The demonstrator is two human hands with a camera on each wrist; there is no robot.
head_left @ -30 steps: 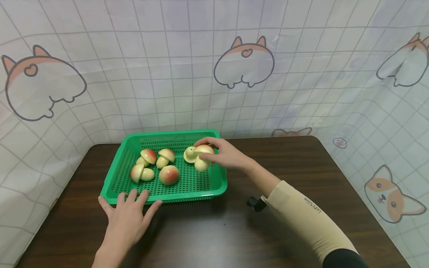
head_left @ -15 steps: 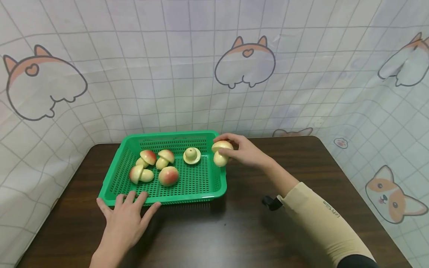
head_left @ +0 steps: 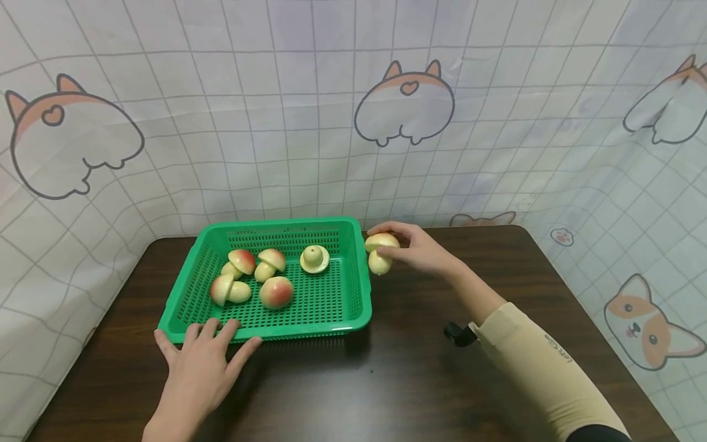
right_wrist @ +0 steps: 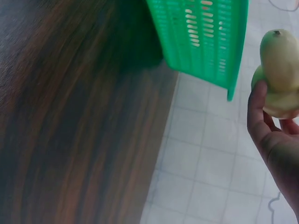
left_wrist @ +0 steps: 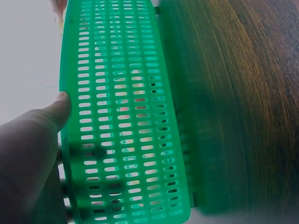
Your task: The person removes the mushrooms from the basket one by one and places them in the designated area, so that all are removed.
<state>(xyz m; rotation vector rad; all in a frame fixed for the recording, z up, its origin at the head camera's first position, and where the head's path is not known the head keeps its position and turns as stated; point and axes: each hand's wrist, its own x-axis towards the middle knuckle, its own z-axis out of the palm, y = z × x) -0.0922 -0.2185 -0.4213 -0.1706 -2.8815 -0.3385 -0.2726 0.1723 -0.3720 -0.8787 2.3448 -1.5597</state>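
Note:
A green plastic basket (head_left: 361,307) stands on the table with several mushroom-shaped pieces in it, cream with red-blushed caps. My left hand (head_left: 196,368) rests on its front left rim with spread fingers; the thumb (left_wrist: 58,109) touches the rim in the left wrist view. My right hand (head_left: 422,248) pinches a cream mushroom (head_left: 381,242) just outside the basket's right side, cap up and stem hanging down in the head view. An upturned mushroom (head_left: 313,258) lies inside the basket at the back right. A round red-capped one (head_left: 276,293) sits near the middle.
The dark wooden table (head_left: 353,393) extends in front of the basket and to its right. A white gridded cloth (head_left: 309,153) with dog drawings hangs behind and at the sides. A small black piece (head_left: 460,334) sticks out by the right sleeve (head_left: 541,356).
My right hand has carried the mushroom from inside the basket over its right rim. The basket and my left hand have shifted slightly left and nearer.

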